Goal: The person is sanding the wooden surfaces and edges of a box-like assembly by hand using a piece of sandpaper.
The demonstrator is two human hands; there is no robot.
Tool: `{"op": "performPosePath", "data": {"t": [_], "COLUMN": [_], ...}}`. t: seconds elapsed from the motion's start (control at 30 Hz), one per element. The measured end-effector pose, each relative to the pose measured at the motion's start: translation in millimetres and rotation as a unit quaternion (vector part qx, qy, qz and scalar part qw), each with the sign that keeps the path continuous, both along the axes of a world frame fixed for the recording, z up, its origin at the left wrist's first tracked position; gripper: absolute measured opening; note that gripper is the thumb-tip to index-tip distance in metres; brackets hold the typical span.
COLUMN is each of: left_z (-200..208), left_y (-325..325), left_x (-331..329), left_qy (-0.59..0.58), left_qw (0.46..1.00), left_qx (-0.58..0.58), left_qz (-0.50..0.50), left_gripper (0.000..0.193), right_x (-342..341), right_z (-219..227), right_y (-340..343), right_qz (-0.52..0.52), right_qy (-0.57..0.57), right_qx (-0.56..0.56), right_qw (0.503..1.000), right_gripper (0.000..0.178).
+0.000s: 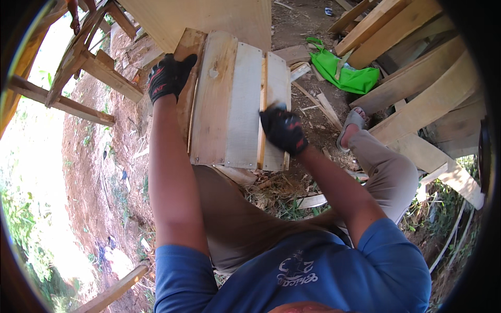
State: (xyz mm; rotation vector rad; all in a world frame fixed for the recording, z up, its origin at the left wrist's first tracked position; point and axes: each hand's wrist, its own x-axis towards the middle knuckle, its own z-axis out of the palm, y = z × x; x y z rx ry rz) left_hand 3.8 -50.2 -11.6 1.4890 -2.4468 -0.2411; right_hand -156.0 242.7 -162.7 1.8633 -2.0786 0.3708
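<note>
A crate-like piece of several planks (210, 104) lies in front of me, with nail heads along its plank ends. My left hand (169, 79), in a black glove with red marks, grips the brownish plank (189, 43) at its far left edge, the thumb over the top. My right hand (283, 129), gloved alike, is closed above the right-hand plank (276, 83), beside a gap between planks. Something greyish and blurred shows at its far side; its kind cannot be made out.
A large pale wooden sheet (209, 18) stands beyond the planks. A green bag (344, 72) lies at the far right, near stacked boards (417, 83). A wooden frame (96, 73) stands at the left. Wood scraps (326, 109) litter the dirt near my sandalled foot (352, 128).
</note>
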Motion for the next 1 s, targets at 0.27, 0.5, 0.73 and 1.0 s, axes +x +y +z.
{"op": "performPosePath", "data": {"t": [0.27,0.5,0.73,1.0], "left_z": [0,5,4,9], "left_y": [0,-3,-1,4], "left_x": [0,-6,-1,-6], "left_qy": [0.003,0.005,-0.011,-0.002], "left_qw": [1.000,1.000,0.999,0.999], "left_qx": [-0.005,0.018,0.026,0.037], "left_qz": [-0.001,0.011,0.028,0.020], "left_gripper": [0.076,0.079,0.079,0.082], "right_x": [-119,-113,42,70], "right_z": [6,-10,5,22], "right_y": [-136,-115,34,68], "right_qz": [-0.180,-0.087,-0.019,0.110], "right_qy": [-0.203,-0.175,0.195,-0.154], "right_qx": [-0.002,-0.024,0.012,-0.018], "right_qw": [0.962,0.980,0.981,0.982], "right_gripper": [0.046,0.039,0.018,0.011]}}
